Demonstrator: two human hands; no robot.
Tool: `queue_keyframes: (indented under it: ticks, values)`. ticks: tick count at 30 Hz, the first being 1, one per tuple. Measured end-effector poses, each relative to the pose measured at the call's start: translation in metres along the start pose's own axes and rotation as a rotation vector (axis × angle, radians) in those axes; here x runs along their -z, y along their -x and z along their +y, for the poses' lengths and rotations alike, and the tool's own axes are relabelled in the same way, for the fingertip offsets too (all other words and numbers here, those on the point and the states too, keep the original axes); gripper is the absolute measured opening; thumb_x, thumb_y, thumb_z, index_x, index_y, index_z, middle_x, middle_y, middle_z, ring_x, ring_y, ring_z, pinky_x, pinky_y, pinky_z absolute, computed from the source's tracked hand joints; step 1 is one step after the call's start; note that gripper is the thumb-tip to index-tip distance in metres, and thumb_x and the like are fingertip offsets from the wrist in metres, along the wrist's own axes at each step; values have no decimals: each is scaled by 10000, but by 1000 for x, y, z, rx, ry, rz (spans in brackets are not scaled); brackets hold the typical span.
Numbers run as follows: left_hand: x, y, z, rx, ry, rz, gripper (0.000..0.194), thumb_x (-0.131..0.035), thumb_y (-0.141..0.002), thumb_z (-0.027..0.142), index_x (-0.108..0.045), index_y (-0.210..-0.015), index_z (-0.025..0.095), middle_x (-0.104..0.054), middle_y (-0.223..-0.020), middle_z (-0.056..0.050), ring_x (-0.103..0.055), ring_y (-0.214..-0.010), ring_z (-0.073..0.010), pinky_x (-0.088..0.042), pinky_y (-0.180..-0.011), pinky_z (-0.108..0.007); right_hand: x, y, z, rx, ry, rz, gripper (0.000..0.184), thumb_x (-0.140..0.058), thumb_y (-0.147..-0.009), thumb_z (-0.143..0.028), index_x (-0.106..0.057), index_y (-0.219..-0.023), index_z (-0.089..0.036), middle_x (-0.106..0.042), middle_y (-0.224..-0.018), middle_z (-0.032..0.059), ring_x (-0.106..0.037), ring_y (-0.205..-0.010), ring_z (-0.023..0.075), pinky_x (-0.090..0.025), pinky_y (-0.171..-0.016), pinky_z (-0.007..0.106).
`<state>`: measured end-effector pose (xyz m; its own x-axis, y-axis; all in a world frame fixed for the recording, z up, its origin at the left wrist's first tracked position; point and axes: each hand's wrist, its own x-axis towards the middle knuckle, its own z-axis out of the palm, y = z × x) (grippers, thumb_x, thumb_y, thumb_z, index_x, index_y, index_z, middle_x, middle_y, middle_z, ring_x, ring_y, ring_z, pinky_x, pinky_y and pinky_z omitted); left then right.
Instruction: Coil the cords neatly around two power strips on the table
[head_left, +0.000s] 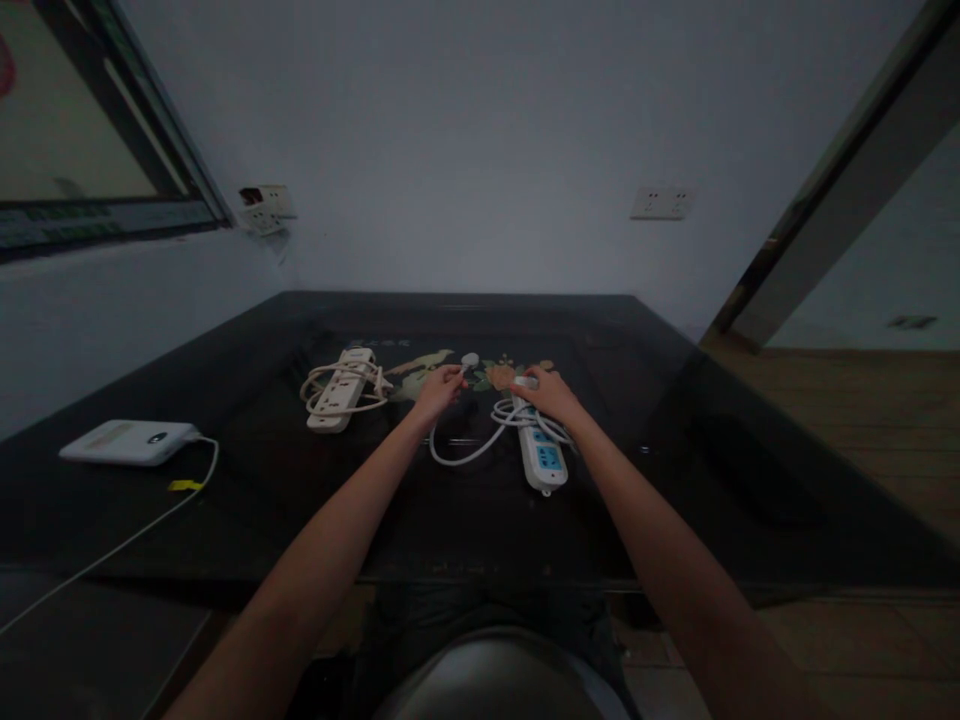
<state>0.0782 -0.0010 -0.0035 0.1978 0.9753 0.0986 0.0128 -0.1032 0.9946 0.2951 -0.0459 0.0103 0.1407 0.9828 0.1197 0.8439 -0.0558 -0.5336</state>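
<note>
From where I stand, the power strip with blue sockets (544, 455) lies on the glossy black table (465, 530), its near end angled slightly to the right, in front of the seated person. The person's right hand (549, 393) is at the strip's far end, thumb on one side and fingers curved over the other, gripping it. A loose coil of white cord (480, 455) lies across the strip's middle and loops out to its left.

Left of the strip's far end, the left hand (442, 388) pinches the cord between thumb and forefinger, right by the white plug (469, 360), which points away from the person; the other fingers look curled in, though how tightly I cannot tell. The two hands are apart, with part of a painted flower design (500, 376) showing between them.

Well to the left of the blue-socket strip lies a second, off-white power strip (341, 392), wrapped in its own cord. Farther left still is a white device (131, 442) with a thin cable (161, 518) bearing a yellow tag (185, 486). To the strip's right, a dark flat object (754, 475) is too dim to identify. Beyond the strip, to its right, a double wall socket (663, 203) is set in the pale wall (465, 150).
</note>
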Motion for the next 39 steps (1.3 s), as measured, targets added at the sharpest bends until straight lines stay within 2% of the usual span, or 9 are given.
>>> queue_keyframes:
  ticks: [7,11,15,18,22,26,29,34,39]
  values:
    - [-1,5,8,-19,135,43,428,-576,-772,164,-425,-1167,233,-557,-675,59,-395,-421,-27,-295,-426,-129,16,-1,1,141,-64,-105,297,-576,-838,-385,-669,-1046,-194,-684,-1034,94,-633,-958,212,-459,-843,306]
    - [-4,7,14,6,201,14,204,-534,-752,125,-570,-952,138,-553,-703,12,-435,-458,-27,-340,-425,-132,40,6,15,163,-155,-32,266,-518,-869,-277,-649,-1070,-161,-678,-1064,91,-635,-930,183,-474,-826,298]
    - [-8,14,32,-12,301,13,252,-480,-746,124,-601,-967,117,-594,-817,-41,-580,-665,-84,-527,-641,-237,53,20,30,161,-259,49,268,-476,-865,-238,-640,-1057,-146,-690,-1019,85,-652,-861,165,-506,-754,287]
    - [-1,22,53,-58,337,-64,375,-474,-715,120,-599,-1068,131,-635,-981,-84,-630,-864,-153,-545,-781,-354,54,28,33,169,-312,88,257,-469,-854,-234,-656,-995,-131,-703,-919,85,-659,-809,167,-514,-721,281]
    - [25,35,78,-209,-155,-132,484,-576,-694,155,-600,-1177,181,-623,-1188,-99,-621,-1004,-229,-516,-832,-379,55,36,26,212,-352,142,236,-492,-834,-241,-678,-946,-149,-705,-905,74,-656,-809,175,-507,-750,297]
    - [57,44,90,-420,-966,-16,395,-544,-767,186,-636,-1150,218,-696,-1036,-73,-640,-952,-244,-460,-872,-357,54,42,18,291,-335,165,199,-525,-823,-227,-685,-925,-167,-702,-928,61,-647,-864,176,-496,-780,299]
    - [76,53,99,-457,-1315,84,315,-526,-813,242,-645,-1105,242,-694,-994,-63,-639,-915,-243,-458,-804,-325,49,47,9,369,-314,101,187,-547,-819,-184,-679,-949,-162,-693,-945,65,-640,-861,159,-493,-770,282]
    - [101,74,119,-530,-1634,175,266,-487,-844,387,-691,-919,233,-629,-902,-96,-571,-943,-293,-436,-794,-387,44,61,-20,558,24,-59,181,-574,-824,-150,-681,-960,-201,-673,-989,57,-600,-959,176,-455,-828,309]
    - [125,93,123,-502,-1465,-42,228,-514,-776,388,-674,-745,228,-605,-956,-103,-548,-928,-279,-430,-839,-392,40,79,-43,617,440,-62,104,-692,-765,-228,-681,-864,-197,-651,-897,86,-571,-957,251,-448,-750,324]
